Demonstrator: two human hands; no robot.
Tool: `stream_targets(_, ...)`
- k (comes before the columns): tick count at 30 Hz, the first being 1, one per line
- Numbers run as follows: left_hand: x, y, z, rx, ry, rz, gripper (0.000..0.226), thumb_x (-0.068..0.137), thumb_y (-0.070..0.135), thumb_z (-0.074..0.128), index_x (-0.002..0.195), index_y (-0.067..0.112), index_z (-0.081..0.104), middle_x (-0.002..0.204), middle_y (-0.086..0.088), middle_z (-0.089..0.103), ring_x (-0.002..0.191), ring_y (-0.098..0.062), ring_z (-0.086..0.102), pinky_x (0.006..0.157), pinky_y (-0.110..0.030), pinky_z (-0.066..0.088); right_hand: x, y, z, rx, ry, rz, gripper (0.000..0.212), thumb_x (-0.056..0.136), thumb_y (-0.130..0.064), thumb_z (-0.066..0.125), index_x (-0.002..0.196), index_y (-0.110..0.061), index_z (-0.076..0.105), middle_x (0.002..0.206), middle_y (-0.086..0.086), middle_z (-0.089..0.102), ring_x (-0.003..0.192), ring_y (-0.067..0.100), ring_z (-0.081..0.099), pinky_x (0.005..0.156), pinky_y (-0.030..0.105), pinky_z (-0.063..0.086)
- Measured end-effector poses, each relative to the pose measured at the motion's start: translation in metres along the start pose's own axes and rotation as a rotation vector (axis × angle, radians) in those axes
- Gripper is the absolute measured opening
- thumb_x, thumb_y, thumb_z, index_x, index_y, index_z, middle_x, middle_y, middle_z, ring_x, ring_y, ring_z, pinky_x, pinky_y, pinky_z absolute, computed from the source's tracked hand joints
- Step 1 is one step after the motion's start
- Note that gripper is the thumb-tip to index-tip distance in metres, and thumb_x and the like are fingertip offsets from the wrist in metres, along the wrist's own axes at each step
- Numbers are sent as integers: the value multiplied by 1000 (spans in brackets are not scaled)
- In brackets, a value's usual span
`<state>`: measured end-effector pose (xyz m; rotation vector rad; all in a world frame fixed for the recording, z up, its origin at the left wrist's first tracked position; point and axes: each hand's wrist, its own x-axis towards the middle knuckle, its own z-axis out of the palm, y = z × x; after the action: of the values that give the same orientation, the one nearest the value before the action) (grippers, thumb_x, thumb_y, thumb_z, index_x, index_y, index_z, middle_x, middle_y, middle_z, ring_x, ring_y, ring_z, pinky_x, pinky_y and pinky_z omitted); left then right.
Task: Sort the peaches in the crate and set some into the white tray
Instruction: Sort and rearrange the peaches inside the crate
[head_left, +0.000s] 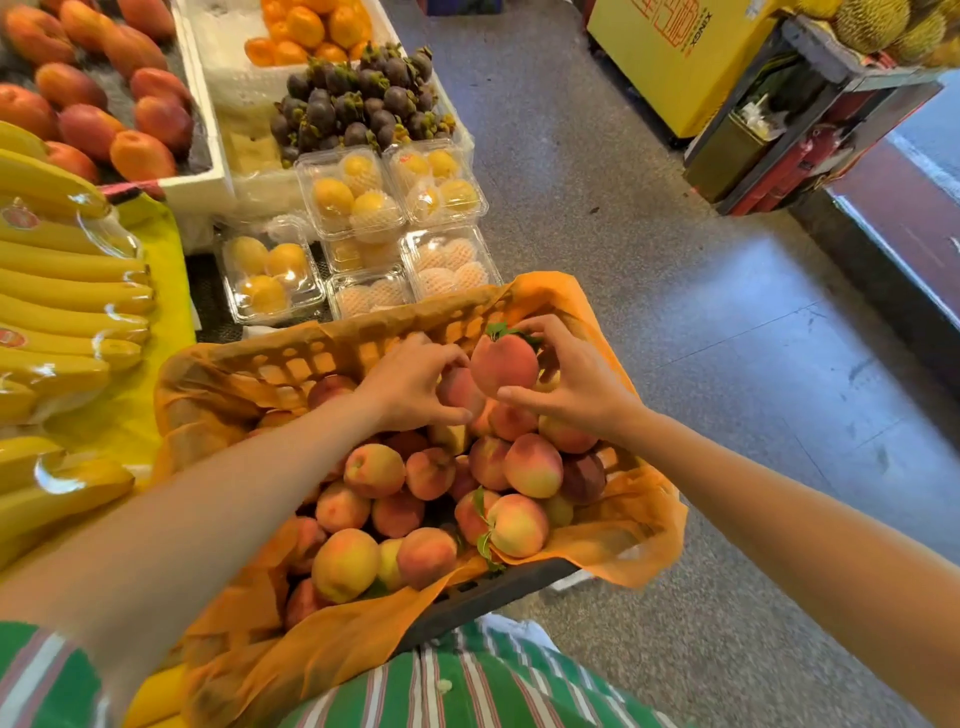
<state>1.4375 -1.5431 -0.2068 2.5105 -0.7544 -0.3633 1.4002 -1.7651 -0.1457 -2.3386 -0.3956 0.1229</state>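
- Head view: we see the right hand (576, 389) curled round a leafy peach (503, 364) at frame centre.
- The left hand (410, 384) grips a second peach (460, 391), touching the first.
- Both are over the crate (493, 592), which has an orange liner (623, 519); bananas (67, 296) at left.

Bananas (67, 291) lie left, mangosteens (353, 104) and boxed yellow fruit (358, 200) beyond, durians (883, 26) far right.

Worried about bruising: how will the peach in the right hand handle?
The peach looks round, so it would likely roll if set loose on the pile. The right hand pinches it without visible denting, so probably firm. Its leaf seems floppy.
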Motion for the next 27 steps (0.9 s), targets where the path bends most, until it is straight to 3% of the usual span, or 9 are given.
stream_targets(3,-21,-6,-28,80,-264,85,61,64,59,77,115,34,57,99,4,54,94,-17,43,77,-33,38,-12,-11,7,27,-169,-42,65,70,-46,80,121,-17,52,106,-7,61,87,7,60,74,27,50)
stream_targets(7,-61,4,-50,166,-645,102,64,70,51,78,126,31,54,109,8,52,96,-11,45,81,-28,40,-27,-32,21,-82,-492,-103,63,73,-42,80,124,-18,52,113,-10,59,90,-1,52,74,8,40)
stream_targets(8,-70,7,-50,167,-715,89,65,71,47,79,128,29,54,111,9,54,94,-10,47,79,-26,40,-30,-35,26,-121,-554,-140,65,73,-43,80,125,-18,51,114,-12,57,94,-3,49,77,9,39)
stream_targets(11,-93,12,-42,273,-846,75,66,70,45,79,129,27,54,106,7,56,90,-15,52,77,-32,48,-36,-43,49,-271,-706,-182,72,74,-47,77,132,-18,46,118,-2,59,102,13,53,85,32,44)
stream_targets(14,-110,8,-34,471,-887,66,63,71,40,78,128,25,54,111,0,60,97,-22,57,82,-40,52,-40,-48,74,-295,-743,-225,71,74,-45,78,132,-20,45,115,-2,57,95,12,50,81,33,44)
stream_targets(18,-125,1,-33,652,-824,47,52,75,39,73,121,22,56,108,-4,62,96,-25,58,75,-37,51,-42,-56,100,-300,-675,-215,67,76,-43,76,131,-17,47,125,5,57,109,20,53,88,36,45)
stream_targets(20,-129,-3,-31,708,-759,53,41,79,38,69,114,20,58,107,-5,62,95,-26,58,75,-38,50,-42,-59,111,-334,-635,-217,67,76,-44,75,130,-17,47,122,5,59,107,22,55,87,39,46)
stream_targets(23,-134,-9,-21,766,-693,50,31,85,32,61,112,17,58,111,-6,62,100,-28,59,76,-38,47,-42,-59,123,-391,-609,-221,63,79,-40,73,131,-16,48,116,8,59,104,24,53,82,31,41)
stream_targets(27,-139,-12,-16,766,-644,29,28,88,28,57,112,15,59,113,-6,63,103,-28,59,78,-39,47,-42,-57,127,-391,-573,-166,54,86,-34,67,135,-19,48,124,9,50,107,28,54,81,34,43)
